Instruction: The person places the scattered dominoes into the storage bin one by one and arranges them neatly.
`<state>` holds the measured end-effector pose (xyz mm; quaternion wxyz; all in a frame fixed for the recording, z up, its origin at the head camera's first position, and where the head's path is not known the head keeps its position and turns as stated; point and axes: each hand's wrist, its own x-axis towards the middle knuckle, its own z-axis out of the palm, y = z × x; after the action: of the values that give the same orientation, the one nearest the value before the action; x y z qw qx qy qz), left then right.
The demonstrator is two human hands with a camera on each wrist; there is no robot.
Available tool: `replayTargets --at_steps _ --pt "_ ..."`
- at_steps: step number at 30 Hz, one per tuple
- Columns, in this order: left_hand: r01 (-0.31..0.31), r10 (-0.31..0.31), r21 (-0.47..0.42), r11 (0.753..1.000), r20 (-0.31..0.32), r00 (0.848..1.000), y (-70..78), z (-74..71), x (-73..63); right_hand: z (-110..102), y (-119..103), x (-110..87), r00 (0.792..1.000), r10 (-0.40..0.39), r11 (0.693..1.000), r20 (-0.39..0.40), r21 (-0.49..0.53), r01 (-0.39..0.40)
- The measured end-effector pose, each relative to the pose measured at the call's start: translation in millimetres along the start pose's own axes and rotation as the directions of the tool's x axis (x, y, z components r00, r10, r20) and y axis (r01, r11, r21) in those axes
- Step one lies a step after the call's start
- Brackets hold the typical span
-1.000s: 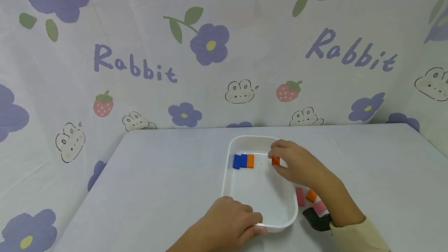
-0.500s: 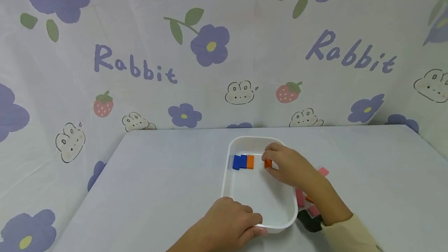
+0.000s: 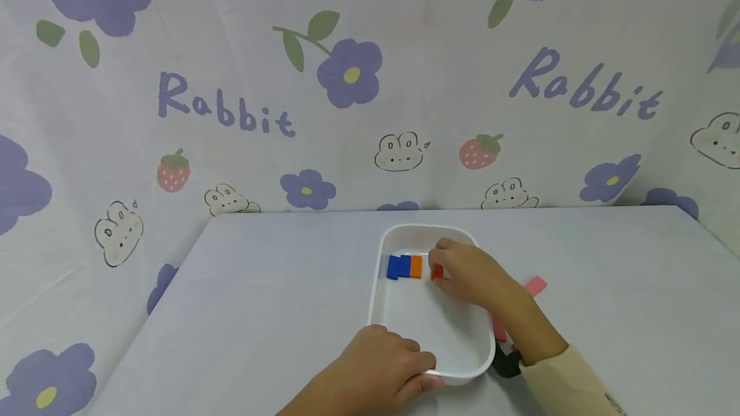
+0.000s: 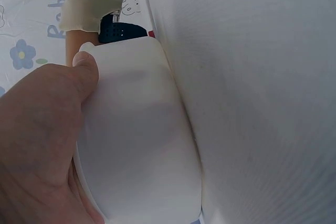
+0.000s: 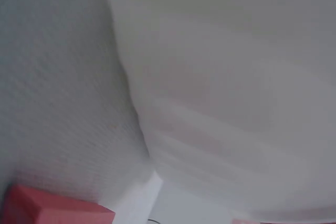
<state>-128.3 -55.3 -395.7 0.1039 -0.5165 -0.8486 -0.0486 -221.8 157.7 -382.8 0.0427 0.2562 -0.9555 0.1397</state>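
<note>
A white plastic tray (image 3: pixel 374 300) with raised walls stands on the table. My left hand (image 3: pixel 381 364) grips its near rim, fingers inside and thumb outside; the left wrist view shows the thumb on the tray's outer wall. Inside the tray, my right hand (image 3: pixel 471 273) pinches an orange block (image 3: pixel 437 272) close over the floor. Left of it two blue blocks (image 3: pixel 399 266) and another orange block (image 3: pixel 415 267) lie side by side in a row near the far left corner. The right wrist view shows mostly the tray's outer wall (image 5: pixel 226 87); my right hand is out of that view.
Right of the tray lie pink blocks (image 3: pixel 534 286), partly hidden by my right forearm. A red-pink block (image 5: pixel 58 208) appears low in the right wrist view. A dark strap-like piece (image 3: pixel 506 363) sits near the right sleeve (image 3: pixel 569 381). A printed cloth (image 3: pixel 243 165) hangs behind the table.
My right hand has moved left inside the tray with the orange block, closer to the row. The left hand keeps its grip on the rim.
</note>
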Motion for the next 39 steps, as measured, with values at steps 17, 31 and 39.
replayTargets --at_steps 17,31,39 --pt "0.007 -0.007 -0.002 1.0 0.004 1.0 -1.5 0.9 -0.1 9 1 7.2 1.0 -0.028 0.998 0.0 -0.064 0.028" --pt "-0.009 0.009 -0.018 1.0 -0.003 1.0 -1.6 -1.6 -0.7 10 -3 7.9 0.999 -0.04 0.988 0.017 -0.151 0.042" --pt "-0.004 0.005 -0.034 0.999 0.031 0.999 -1.8 -0.4 1.4 -13 -4 -0.6 0.991 0.041 0.999 0.13 -0.022 -0.038"
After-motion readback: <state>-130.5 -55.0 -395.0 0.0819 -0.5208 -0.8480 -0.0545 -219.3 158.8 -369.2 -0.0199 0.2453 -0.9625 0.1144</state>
